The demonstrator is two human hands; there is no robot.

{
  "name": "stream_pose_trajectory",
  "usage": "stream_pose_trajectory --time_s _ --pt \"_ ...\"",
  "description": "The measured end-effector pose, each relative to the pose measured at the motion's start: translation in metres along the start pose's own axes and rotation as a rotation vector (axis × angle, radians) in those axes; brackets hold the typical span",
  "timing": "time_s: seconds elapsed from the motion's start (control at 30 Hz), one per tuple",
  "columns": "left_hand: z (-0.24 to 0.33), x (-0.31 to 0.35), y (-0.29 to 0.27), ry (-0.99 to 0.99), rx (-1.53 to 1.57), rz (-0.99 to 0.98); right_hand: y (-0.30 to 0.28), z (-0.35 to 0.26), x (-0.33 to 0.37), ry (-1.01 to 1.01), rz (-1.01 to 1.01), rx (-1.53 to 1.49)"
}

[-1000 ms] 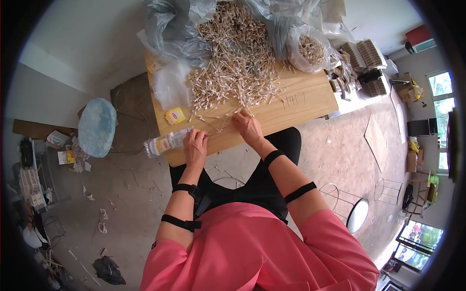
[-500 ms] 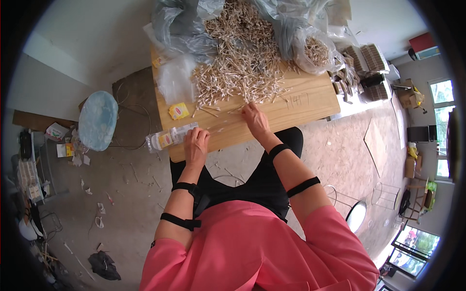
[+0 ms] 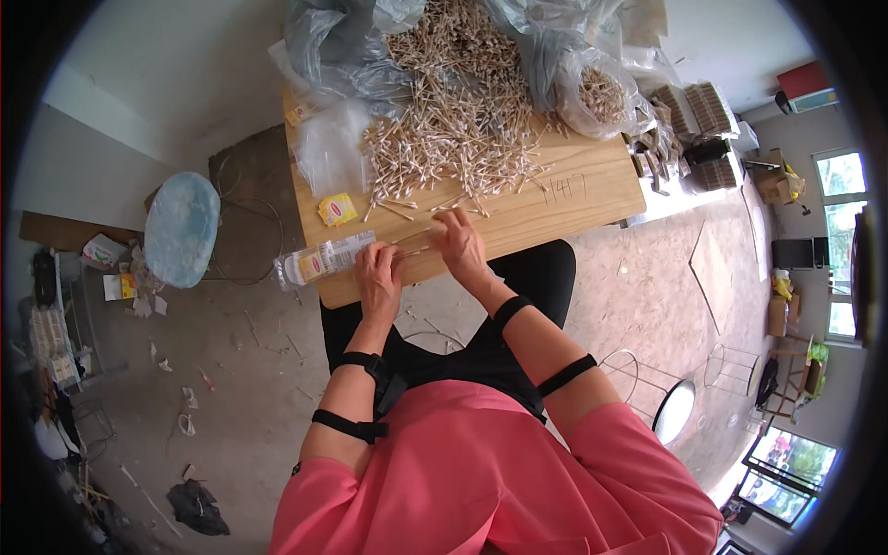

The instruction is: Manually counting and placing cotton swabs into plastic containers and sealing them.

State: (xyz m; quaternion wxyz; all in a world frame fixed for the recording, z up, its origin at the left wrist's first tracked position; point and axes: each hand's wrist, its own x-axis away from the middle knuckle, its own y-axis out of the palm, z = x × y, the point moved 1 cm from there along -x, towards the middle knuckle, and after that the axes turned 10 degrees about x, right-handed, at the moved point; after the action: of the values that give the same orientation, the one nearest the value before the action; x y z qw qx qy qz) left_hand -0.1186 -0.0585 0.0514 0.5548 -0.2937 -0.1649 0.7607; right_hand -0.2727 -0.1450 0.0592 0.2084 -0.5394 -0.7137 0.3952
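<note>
My left hand (image 3: 378, 274) is closed at the table's near edge, pinching the open end of a clear plastic bag (image 3: 357, 243). Inside the bag's far left end is a yellow card; its other contents are hard to make out. Just to the right, my right hand (image 3: 461, 248) has its fingers pinched around cotton swabs (image 3: 418, 242) that point toward the left hand. How many it holds cannot be told. Beyond both hands spreads a large pile of loose cotton swabs (image 3: 462, 139) with pale sticks and white tips.
A wooden table (image 3: 583, 190) bears everything. Left of the pile lie flat clear bags (image 3: 331, 153) and yellow cards (image 3: 338, 210). Grey plastic sheeting (image 3: 342, 55) surrounds the pile's back; a bag of swabs (image 3: 599, 97) stands right. A blue covered stool (image 3: 183, 229) is on the left.
My right hand has moved left and nearer from the pile's edge toward my left hand, bringing swabs with it. The left hand has stayed nearly in place at the bag.
</note>
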Motion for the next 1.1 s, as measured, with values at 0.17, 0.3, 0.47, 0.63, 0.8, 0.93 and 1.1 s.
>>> stream_pose_trajectory --time_s 0.17,0.3,0.47,0.63,0.8,0.93,1.1 --pt "-0.006 0.004 0.0 -0.009 -0.038 0.017 0.011 -0.008 -0.006 -0.083 -0.134 0.12" --pt "-0.01 0.006 0.002 0.023 -0.045 0.031 0.021 -0.023 -0.017 0.054 -0.07 0.03" --pt "-0.012 0.003 -0.003 0.069 -0.069 0.015 0.024 -0.009 -0.035 -0.133 -0.094 0.119" --pt "-0.018 0.003 -0.006 0.091 -0.057 -0.028 0.014 0.002 -0.02 -0.099 -0.145 0.058" --pt "-0.014 0.006 -0.01 0.108 -0.098 -0.047 0.009 -0.015 -0.011 -0.213 -0.112 0.097" --pt "-0.011 0.002 -0.008 0.208 -0.28 -0.122 0.013 -0.015 -0.018 -0.18 -0.236 0.093" --pt "-0.019 0.006 -0.001 0.174 -0.211 -0.159 0.018 -0.01 -0.048 -0.128 -0.029 0.122"
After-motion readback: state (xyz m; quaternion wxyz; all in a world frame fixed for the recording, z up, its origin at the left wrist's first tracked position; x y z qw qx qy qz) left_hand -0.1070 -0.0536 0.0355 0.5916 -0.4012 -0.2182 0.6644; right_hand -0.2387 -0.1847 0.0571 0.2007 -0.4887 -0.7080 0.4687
